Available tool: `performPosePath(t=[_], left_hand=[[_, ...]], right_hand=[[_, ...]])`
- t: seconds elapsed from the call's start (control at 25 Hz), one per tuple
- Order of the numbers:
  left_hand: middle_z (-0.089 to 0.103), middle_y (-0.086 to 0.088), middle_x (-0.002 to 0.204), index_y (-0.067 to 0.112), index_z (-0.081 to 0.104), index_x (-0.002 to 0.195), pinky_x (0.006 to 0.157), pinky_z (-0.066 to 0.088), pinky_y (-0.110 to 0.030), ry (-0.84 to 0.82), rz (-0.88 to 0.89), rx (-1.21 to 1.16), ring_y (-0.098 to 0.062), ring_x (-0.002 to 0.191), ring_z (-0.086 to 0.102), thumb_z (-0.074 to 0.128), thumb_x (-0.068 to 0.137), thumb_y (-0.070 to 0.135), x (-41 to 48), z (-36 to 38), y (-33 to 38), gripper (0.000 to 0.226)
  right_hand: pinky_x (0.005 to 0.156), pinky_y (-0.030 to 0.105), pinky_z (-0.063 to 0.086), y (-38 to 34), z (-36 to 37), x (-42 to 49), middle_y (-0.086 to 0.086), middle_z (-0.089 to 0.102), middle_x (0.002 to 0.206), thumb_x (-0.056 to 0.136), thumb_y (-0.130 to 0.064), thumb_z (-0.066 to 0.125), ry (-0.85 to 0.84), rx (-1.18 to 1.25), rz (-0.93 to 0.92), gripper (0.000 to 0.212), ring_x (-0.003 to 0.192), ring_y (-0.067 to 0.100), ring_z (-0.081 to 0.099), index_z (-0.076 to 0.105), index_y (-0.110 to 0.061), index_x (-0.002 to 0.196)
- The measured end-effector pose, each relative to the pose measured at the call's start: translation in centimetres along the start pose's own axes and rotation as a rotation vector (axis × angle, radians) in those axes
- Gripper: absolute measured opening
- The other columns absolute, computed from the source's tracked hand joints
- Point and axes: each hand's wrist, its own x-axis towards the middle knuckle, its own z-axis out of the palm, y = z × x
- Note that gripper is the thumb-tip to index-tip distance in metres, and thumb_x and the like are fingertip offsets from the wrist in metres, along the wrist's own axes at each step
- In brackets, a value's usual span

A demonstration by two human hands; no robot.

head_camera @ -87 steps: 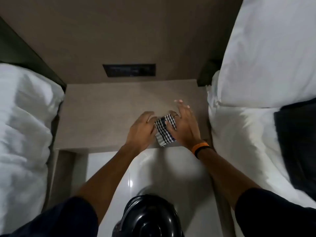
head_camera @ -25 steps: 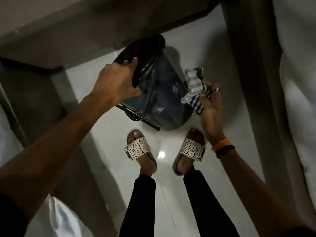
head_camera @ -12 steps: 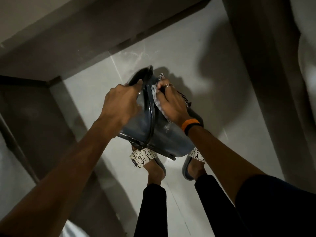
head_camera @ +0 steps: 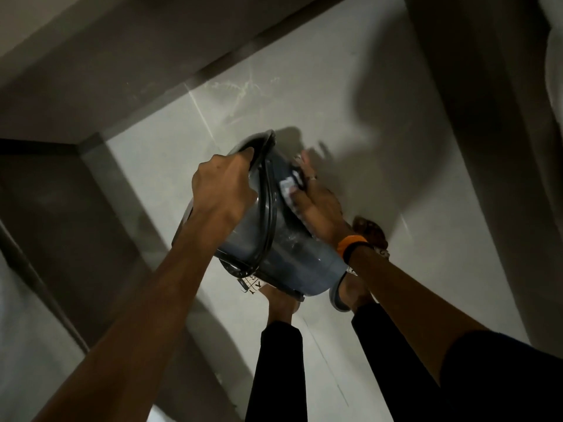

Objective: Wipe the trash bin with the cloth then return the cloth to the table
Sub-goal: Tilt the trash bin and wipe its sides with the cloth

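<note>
- My left hand (head_camera: 224, 190) is clamped on the dark lid rim at the top of the glossy dark blue-grey plastic trash bin (head_camera: 292, 257), fingers curled over the edge, thumb side toward me.
- The bin is off the floor and tilted, lid end pointing up and away, base end down toward my feet; a thin black wire handle loops around its upper body.
- My right hand (head_camera: 316, 208) is pressed flat on the bin's right side wall with the small checked cloth (head_camera: 289, 190) pinned under the fingers; only a pale blurred patch of the cloth shows past them.
- Orange and black bands sit on my right wrist, a ring on one finger.
- Below the bin: pale glossy tiled floor (head_camera: 304, 95) and my feet in patterned slides (head_camera: 253, 283), mostly hidden by the bin.
- Step in hand, my read: the wiping itself, working the right flank near the lid end.
- Next probably calls for dragging the cloth down toward the base, then turning the bin with the left hand to reach unwiped faces.
- After that, set the bin down and take the cloth back to the bench, which is not in view here.
</note>
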Motion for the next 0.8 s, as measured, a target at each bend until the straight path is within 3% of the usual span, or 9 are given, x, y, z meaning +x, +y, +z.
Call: performPosePath(t=[0.08, 0.16, 0.28, 0.4, 0.52, 0.72, 0.8], left_hand=[[0.072, -0.016, 0.098, 0.022, 0.059, 0.128, 0.079, 0.053, -0.042, 0.007, -0.014, -0.025, -0.043, 0.093, 0.066, 0.071, 0.083, 0.017, 0.2, -0.2, -0.5, 0.046], [0.072, -0.016, 0.096, 0.023, 0.060, 0.128, 0.080, 0.054, -0.042, 0.014, -0.052, -0.067, -0.042, 0.092, 0.066, 0.072, 0.083, 0.020, -0.1, -0.8, -1.1, 0.047], [0.071, -0.018, 0.094, 0.025, 0.062, 0.128, 0.080, 0.055, -0.042, 0.047, -0.109, -0.120, -0.044, 0.092, 0.065, 0.072, 0.076, 0.016, -0.7, -1.1, -1.2, 0.054], [0.069, -0.014, 0.090, 0.023, 0.064, 0.126, 0.076, 0.052, -0.039, 0.064, -0.159, -0.156, -0.041, 0.089, 0.065, 0.076, 0.075, 0.018, -0.3, -1.2, -1.0, 0.053], [0.063, -0.008, 0.085, 0.021, 0.065, 0.126, 0.073, 0.049, -0.035, 0.076, -0.231, -0.198, -0.034, 0.087, 0.063, 0.077, 0.075, 0.020, -0.1, -1.4, -1.3, 0.053], [0.067, -0.010, 0.093, 0.013, 0.070, 0.116, 0.072, 0.042, -0.031, 0.054, -0.296, -0.265, -0.028, 0.089, 0.060, 0.079, 0.075, 0.024, 0.5, -2.7, -2.0, 0.043], [0.065, -0.008, 0.089, 0.011, 0.070, 0.109, 0.071, 0.040, -0.031, 0.044, -0.290, -0.291, -0.022, 0.083, 0.055, 0.079, 0.076, 0.024, 0.5, -2.6, -1.6, 0.037]], right_hand=[[0.131, 0.049, 0.022, -1.7, 1.5, -0.8, 0.011, 0.025, 0.170, 0.100, -0.040, 0.046, -0.032, -0.116, -0.299, 0.077, 0.159, 0.027, 0.023, 0.010, -0.016, 0.163], [0.133, 0.051, 0.007, -0.7, 1.9, -2.7, 0.010, 0.011, 0.174, 0.102, -0.043, 0.042, -0.054, -0.329, -0.378, 0.077, 0.163, 0.024, 0.005, 0.008, -0.013, 0.163], [0.132, 0.052, 0.005, 1.8, 0.7, -4.6, 0.007, 0.007, 0.174, 0.102, -0.046, 0.039, -0.002, -0.425, -0.248, 0.077, 0.162, 0.020, 0.001, 0.005, -0.014, 0.163], [0.131, 0.056, 0.010, 2.0, -0.7, -1.6, 0.004, 0.017, 0.174, 0.103, -0.044, 0.042, 0.094, -0.325, -0.167, 0.076, 0.161, 0.020, 0.015, 0.005, -0.019, 0.164], [0.128, 0.059, 0.018, 0.5, -1.2, 2.0, 0.003, 0.024, 0.172, 0.101, -0.044, 0.034, 0.071, -0.324, -0.101, 0.071, 0.159, 0.021, 0.022, 0.007, -0.022, 0.164], [0.130, 0.056, 0.001, 1.9, 2.8, -4.7, -0.001, 0.001, 0.175, 0.103, -0.039, 0.046, -0.060, -0.730, -0.617, 0.080, 0.163, 0.024, -0.006, -0.003, -0.020, 0.163], [0.131, 0.059, 0.003, 5.1, 1.6, -6.1, -0.004, -0.007, 0.173, 0.105, -0.036, 0.042, -0.065, -0.773, -0.550, 0.076, 0.161, 0.019, -0.017, -0.004, -0.021, 0.163]])
